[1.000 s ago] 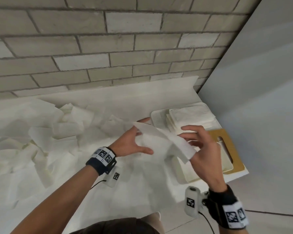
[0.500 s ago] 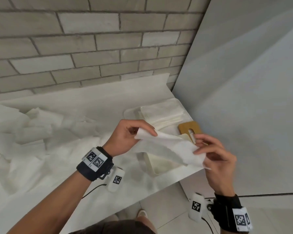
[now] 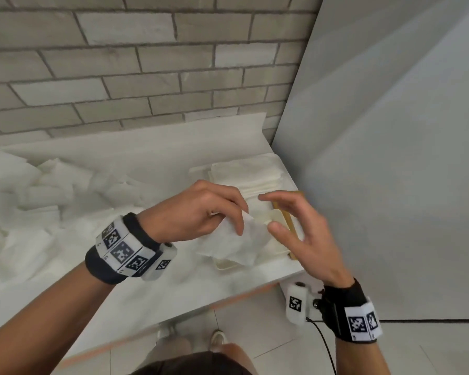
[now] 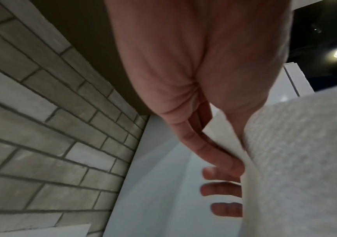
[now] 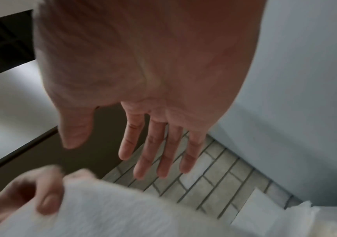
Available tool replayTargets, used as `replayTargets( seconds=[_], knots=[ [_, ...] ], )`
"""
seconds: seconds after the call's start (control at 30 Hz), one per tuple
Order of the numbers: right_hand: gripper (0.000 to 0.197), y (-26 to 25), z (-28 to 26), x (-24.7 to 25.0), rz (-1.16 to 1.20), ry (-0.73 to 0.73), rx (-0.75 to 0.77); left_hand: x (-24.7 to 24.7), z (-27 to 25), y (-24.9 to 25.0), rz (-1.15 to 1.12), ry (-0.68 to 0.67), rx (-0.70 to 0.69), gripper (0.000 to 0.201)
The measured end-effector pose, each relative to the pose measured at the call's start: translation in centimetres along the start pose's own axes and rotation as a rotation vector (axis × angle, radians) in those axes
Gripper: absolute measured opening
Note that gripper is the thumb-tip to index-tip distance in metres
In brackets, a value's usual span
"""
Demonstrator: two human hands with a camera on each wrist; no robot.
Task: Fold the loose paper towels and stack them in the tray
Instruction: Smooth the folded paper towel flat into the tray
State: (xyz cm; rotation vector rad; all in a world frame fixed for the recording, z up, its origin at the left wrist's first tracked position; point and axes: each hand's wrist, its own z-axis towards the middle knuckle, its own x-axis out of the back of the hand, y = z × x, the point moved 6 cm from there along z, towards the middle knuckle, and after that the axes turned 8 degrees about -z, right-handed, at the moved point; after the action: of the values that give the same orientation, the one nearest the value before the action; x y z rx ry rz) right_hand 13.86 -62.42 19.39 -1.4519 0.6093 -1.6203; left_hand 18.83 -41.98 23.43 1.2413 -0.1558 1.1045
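My left hand (image 3: pixel 236 226) pinches a white folded paper towel (image 3: pixel 228 244) and holds it just above a cream tray (image 3: pixel 222 267) at the table's right end. In the left wrist view the fingers (image 4: pixel 220 160) curl around the towel's (image 4: pixel 297 160) folded edge. My right hand (image 3: pixel 268 212) hovers to the right of the towel with straight, spread fingers and holds nothing. In the right wrist view that open hand (image 5: pixel 106 152) is above the towel (image 5: pixel 123 208). A stack of folded towels (image 3: pixel 249 177) lies just behind the hands.
A heap of loose paper towels (image 3: pixel 52 185) covers the left part of the white table (image 3: pixel 146 293). A brown wooden tray edge (image 3: pixel 289 226) shows under my right hand. A brick wall (image 3: pixel 146 77) stands behind and a grey panel (image 3: pixel 390 158) closes the right side.
My right hand has let go of the towel and opened. The left hand now holds the folded towel alone and has brought it down over the cream tray.
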Motion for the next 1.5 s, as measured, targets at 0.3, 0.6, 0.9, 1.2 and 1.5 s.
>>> replayTargets(
  seconds=[0.3, 0.6, 0.9, 1.2, 1.5],
  knots=[
    [0.034, 7.7, 1.2, 0.4, 0.291, -0.050, -0.260, -1.1, -2.3, -2.9, -0.031, 0.339, 0.215, 0.048],
    [0.042, 15.0, 2.9, -2.3, -0.288, 0.108, -0.418, -10.0, -7.0, -13.0, -0.230, 0.396, 0.664, 0.023],
    [0.040, 17.3, 3.3, -8.1, -0.792, -0.114, -0.562, -5.4, -11.2, -16.4, 0.058, 0.388, 0.634, 0.011],
    [0.023, 2.7, 7.4, -14.3, -0.497, 0.262, -0.236, 10.0, -30.5, -26.0, 0.522, 0.089, 1.214, 0.075],
    [0.032, 4.0, 18.5, -37.6, -0.109, -0.121, -0.373, 14.4, -31.4, -27.2, 0.491, 0.222, 1.062, 0.023]
  ],
)
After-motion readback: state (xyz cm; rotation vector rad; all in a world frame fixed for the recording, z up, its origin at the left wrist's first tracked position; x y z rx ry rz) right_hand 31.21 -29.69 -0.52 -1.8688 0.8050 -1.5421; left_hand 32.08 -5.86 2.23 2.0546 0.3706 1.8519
